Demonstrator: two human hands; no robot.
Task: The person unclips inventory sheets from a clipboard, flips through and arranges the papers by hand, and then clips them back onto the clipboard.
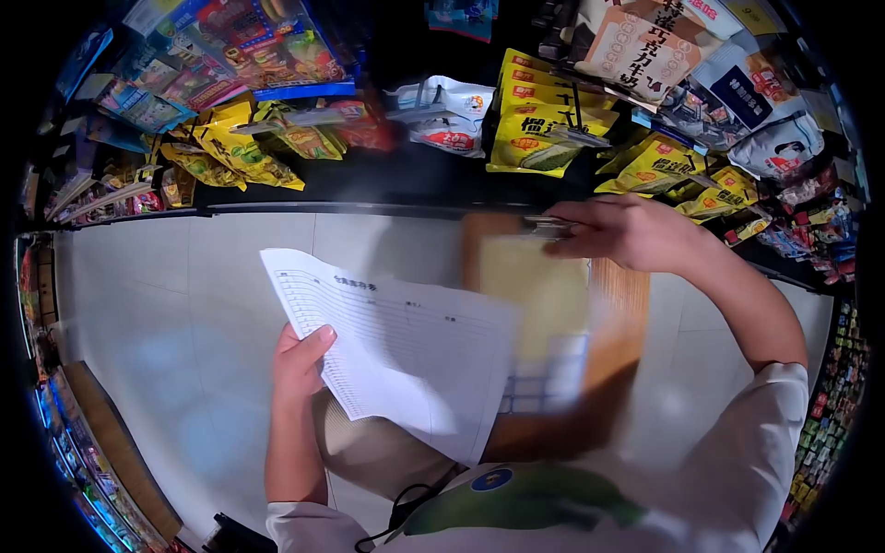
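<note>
Printed form sheet (406,346) above my knee, left of the wooden clipboard (622,313); my left hand (302,358) pinches its left edge. Probably light, floppy, easily creased; best held by edges. Right hand (627,232) grips the board's metal clip (548,222); board looks stiff. Yellow snack bags (535,138) crowd the shelf (369,184) just beyond.

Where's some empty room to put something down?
The widest free patch is the pale tiled floor between the white printed paper sheet and the long brown ledge at lower left. More bare floor lies between the brown wooden board and the bare right forearm. The black shelf is crowded with shiny yellow snack bags.
</note>
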